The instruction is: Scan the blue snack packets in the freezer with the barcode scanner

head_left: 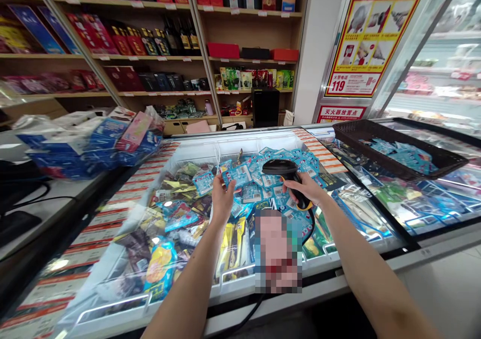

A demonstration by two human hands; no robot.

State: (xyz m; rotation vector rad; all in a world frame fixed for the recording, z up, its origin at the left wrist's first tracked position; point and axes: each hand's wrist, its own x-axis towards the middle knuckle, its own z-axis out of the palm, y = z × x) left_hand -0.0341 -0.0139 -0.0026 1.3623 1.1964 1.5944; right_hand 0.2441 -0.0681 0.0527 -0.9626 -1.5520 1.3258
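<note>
My right hand (304, 191) is wrapped round the handle of a black barcode scanner (280, 167) with yellow trim, its head turned left. A black cable hangs from the scanner's handle. My left hand (223, 196) pinches a small blue packet (242, 175), in front of and left of the scanner head. Many more blue packets (278, 193) with printed barcodes lie spread on the glass top of the freezer (195, 153), beneath and around both hands. Another blue packet (203, 182) lies just left of my left hand.
Wrapped ice creams (161, 269) show through the freezer glass. At the right stands a dark brown basket (447, 166) holding several blue packets. Blue and white packages (93, 138) are piled on the left counter (67, 198). Shelves (150, 55) with boxes and bottles stand behind.
</note>
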